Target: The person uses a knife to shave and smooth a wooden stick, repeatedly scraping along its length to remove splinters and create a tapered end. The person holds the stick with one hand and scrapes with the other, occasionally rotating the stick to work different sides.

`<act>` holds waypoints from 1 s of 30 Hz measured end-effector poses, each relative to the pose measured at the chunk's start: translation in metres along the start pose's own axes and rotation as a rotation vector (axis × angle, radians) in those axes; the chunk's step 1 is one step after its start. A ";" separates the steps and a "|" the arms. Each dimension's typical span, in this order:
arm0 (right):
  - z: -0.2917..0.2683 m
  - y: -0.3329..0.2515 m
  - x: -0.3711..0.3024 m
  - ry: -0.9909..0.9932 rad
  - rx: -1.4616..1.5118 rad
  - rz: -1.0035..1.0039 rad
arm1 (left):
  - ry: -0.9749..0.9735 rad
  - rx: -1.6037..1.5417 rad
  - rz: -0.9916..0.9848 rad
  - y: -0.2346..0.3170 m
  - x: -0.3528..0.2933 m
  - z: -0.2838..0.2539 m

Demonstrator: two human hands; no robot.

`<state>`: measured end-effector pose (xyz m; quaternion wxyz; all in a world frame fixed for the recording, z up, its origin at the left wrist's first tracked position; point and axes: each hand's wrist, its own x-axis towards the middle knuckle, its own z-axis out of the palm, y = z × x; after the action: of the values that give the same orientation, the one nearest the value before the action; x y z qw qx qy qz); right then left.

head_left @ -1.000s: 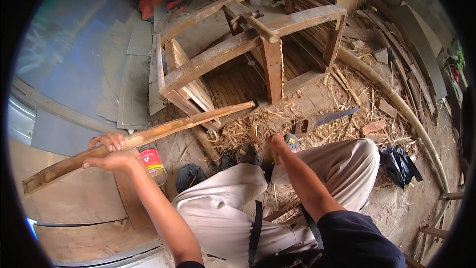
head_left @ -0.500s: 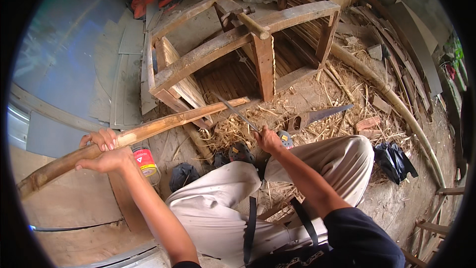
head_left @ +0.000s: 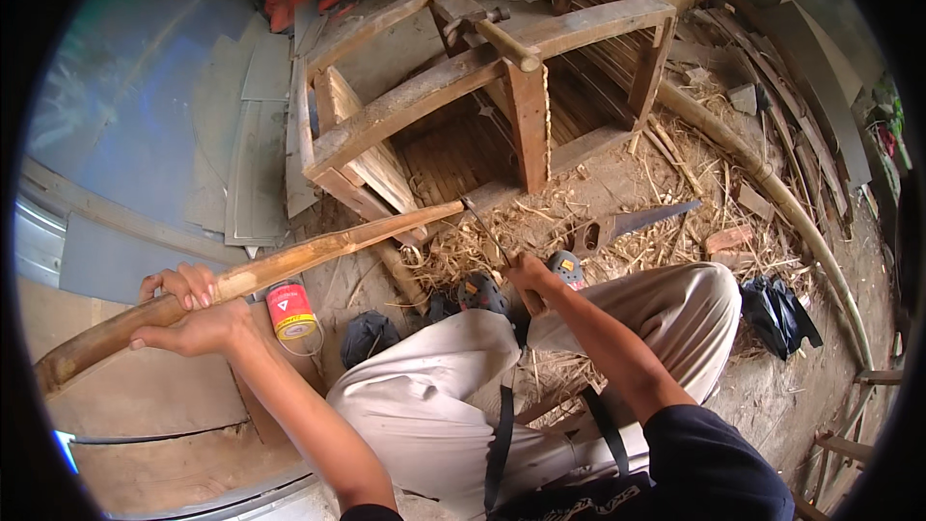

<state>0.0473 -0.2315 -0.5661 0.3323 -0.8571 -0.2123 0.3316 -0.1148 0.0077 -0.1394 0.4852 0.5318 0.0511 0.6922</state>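
A long wooden pole [head_left: 318,253] slants from the lower left, its far part pale and tapering to a narrow end. My left hand [head_left: 193,314] is wrapped round its darker, thicker part, with the fingers over the top. In my right hand [head_left: 532,275], closed above my knees, is a long thin-bladed knife [head_left: 489,232], its wooden handle partly showing below the fist. The blade points up and to the left, and its tip lies close to the pole's narrow end; whether they touch, I cannot tell.
Ahead stands a slatted wooden frame [head_left: 415,101] with a hammer [head_left: 508,46] resting across it. Wood shavings [head_left: 666,169] litter the ground around a handsaw [head_left: 632,224]. A red and yellow can [head_left: 291,311] and black plastic bags [head_left: 779,314] sit beside my legs.
The knife has swung so its tip, which reached past the pole, now lies by the pole's end. The pole has drawn back slightly to the left. Both hands keep their grip.
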 end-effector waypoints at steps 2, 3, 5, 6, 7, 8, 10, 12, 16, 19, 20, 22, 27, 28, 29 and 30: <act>0.016 -0.008 -0.015 0.210 0.044 0.046 | 0.063 0.035 -0.073 0.004 0.005 -0.001; 0.025 -0.012 -0.025 0.266 0.036 0.109 | 0.076 0.039 -0.083 0.004 0.007 -0.001; 0.029 -0.020 -0.033 0.266 0.084 0.174 | 0.123 0.062 -0.085 0.002 0.010 -0.001; 0.029 -0.021 -0.038 0.258 0.086 0.188 | 0.171 0.072 -0.117 0.001 0.011 -0.001; 0.027 -0.022 -0.041 0.255 0.099 0.162 | 0.145 0.083 -0.103 0.000 0.011 0.000; 0.024 -0.022 -0.042 0.283 0.131 0.230 | 0.141 0.086 -0.114 0.000 0.012 0.001; 0.016 -0.018 -0.044 0.269 0.041 0.041 | 0.123 0.079 -0.104 0.001 0.012 0.005; 0.012 -0.012 -0.042 0.325 0.112 -0.136 | 0.106 0.087 -0.088 0.003 0.009 0.008; 0.019 0.001 -0.027 0.216 0.236 -0.259 | 0.108 0.090 -0.094 0.006 0.003 0.015; 0.024 0.005 -0.009 0.271 0.011 -0.047 | 0.086 0.125 -0.086 0.008 0.002 0.016; 0.027 0.007 -0.009 0.311 0.198 0.210 | 0.079 0.106 -0.078 0.008 0.003 0.016; 0.027 0.006 -0.006 0.236 0.252 0.161 | 0.071 0.083 -0.065 0.009 0.003 0.014; 0.032 -0.009 -0.026 0.261 0.204 -0.001 | 0.071 0.046 -0.104 0.007 0.001 0.007; 0.032 -0.013 -0.029 0.228 0.196 -0.004 | 0.118 0.082 -0.125 0.006 0.001 0.007; 0.032 -0.016 -0.035 0.302 0.190 0.102 | 0.138 0.122 -0.127 0.006 0.002 0.007; 0.032 -0.018 -0.038 0.334 0.191 0.137 | 0.167 0.155 -0.111 0.006 0.003 0.009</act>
<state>-0.0041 -0.2278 -0.5547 0.4194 -0.8771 -0.0629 0.2255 -0.1114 0.0032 -0.1301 0.4742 0.5046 0.1742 0.7001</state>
